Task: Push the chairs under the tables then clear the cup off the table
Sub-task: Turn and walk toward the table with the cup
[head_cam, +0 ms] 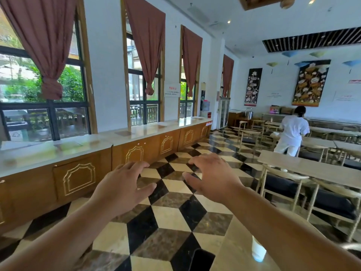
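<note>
Both my arms reach forward over the checkered floor. My left hand (pixel 125 184) and my right hand (pixel 213 175) are open, fingers spread, holding nothing. A white paper cup (pixel 258 251) stands on the beige round table (pixel 234 249) at the bottom right, partly hidden under my right forearm. To the right, a long pale table (pixel 304 166) has two wooden chairs with dark cushions, one chair (pixel 283 184) nearer the aisle and another chair (pixel 334 202) beside it, both tucked partly beneath it.
A long wooden counter (pixel 136 137) with a pale top runs under the windows on the left. A dark chair seat (pixel 201 259) shows by the round table. More tables and chairs (pixel 252 132) fill the far right, where a person in white (pixel 293 132) stands.
</note>
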